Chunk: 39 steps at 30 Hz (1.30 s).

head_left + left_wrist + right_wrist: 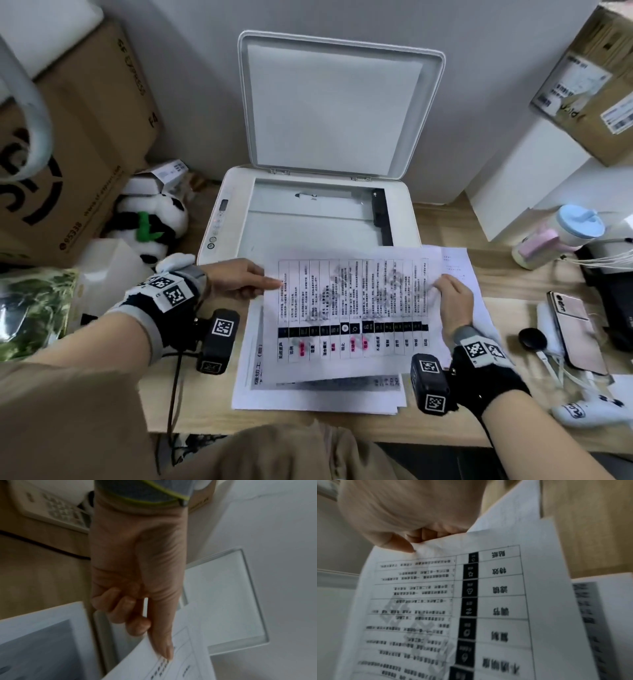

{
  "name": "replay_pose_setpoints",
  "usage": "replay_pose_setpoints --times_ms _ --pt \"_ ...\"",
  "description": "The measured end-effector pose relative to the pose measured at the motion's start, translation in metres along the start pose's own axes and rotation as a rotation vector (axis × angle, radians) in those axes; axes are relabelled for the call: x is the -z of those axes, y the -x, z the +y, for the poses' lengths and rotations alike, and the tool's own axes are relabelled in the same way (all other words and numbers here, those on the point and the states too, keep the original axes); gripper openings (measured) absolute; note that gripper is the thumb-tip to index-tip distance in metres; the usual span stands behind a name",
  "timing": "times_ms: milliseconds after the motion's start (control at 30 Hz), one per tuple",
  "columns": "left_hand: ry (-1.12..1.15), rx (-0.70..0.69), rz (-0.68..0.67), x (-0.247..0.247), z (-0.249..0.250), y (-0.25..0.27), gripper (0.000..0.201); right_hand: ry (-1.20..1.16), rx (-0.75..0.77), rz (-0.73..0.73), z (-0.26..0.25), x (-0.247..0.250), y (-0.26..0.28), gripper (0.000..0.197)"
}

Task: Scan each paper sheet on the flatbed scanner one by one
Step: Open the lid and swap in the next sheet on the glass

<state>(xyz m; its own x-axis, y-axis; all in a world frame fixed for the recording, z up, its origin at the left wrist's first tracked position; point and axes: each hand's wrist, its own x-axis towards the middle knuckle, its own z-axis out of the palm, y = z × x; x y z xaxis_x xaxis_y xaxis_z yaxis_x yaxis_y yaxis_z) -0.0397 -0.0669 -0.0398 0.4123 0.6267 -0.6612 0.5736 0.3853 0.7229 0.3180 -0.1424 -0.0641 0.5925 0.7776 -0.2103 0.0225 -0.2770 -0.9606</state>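
Observation:
A printed sheet [349, 308] with a table on it hangs just above a paper stack [308, 394] at the desk's front. My left hand [239, 279] pinches its left edge, thumb [161, 639] on top and fingers curled beneath. My right hand [454, 301] pinches the right edge; the thumb [399, 545] presses the sheet [453, 601] against the fingers behind. The white flatbed scanner [308, 212] stands behind the sheet with its lid [339, 106] raised and its glass [308, 226] bare.
Cardboard boxes [78, 137] and a panda plush [154, 219] sit left of the scanner. On the right are a blue-lidded cup [579, 226], a phone [575, 329], cables and a dark device. The wooden desk edge [274, 425] lies close to my body.

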Motion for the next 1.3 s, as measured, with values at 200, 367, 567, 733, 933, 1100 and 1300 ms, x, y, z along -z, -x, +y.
replay_pose_setpoints --times_ms 200,367,567,733,933,1100,1300 --pt "0.325 -0.25 0.266 0.05 0.064 0.02 0.015 0.02 0.221 -0.057 -0.073 -0.025 -0.017 0.019" --pt "0.513 -0.511 0.487 0.078 0.097 0.03 0.022 -0.244 0.243 -0.113 -0.128 -0.042 -0.024 0.023" --pt "0.471 -0.334 0.594 0.076 0.077 0.02 0.028 -0.113 0.064 -0.211 -0.111 -0.054 -0.041 0.019" --pt "0.112 -0.167 0.628 0.057 0.047 -0.007 0.023 0.207 0.081 -0.302 -0.064 -0.066 -0.05 0.023" --pt "-0.06 -0.058 0.712 0.049 0.027 -0.037 0.024 0.505 0.079 -0.236 -0.039 -0.074 -0.054 0.023" --pt "-0.154 -0.042 0.779 0.047 0.019 -0.052 0.023 0.648 0.09 -0.262 -0.035 -0.076 -0.059 0.023" --pt "-0.422 -0.115 0.773 0.045 0.023 -0.05 0.039 0.73 0.345 -0.249 -0.031 -0.079 -0.063 0.032"
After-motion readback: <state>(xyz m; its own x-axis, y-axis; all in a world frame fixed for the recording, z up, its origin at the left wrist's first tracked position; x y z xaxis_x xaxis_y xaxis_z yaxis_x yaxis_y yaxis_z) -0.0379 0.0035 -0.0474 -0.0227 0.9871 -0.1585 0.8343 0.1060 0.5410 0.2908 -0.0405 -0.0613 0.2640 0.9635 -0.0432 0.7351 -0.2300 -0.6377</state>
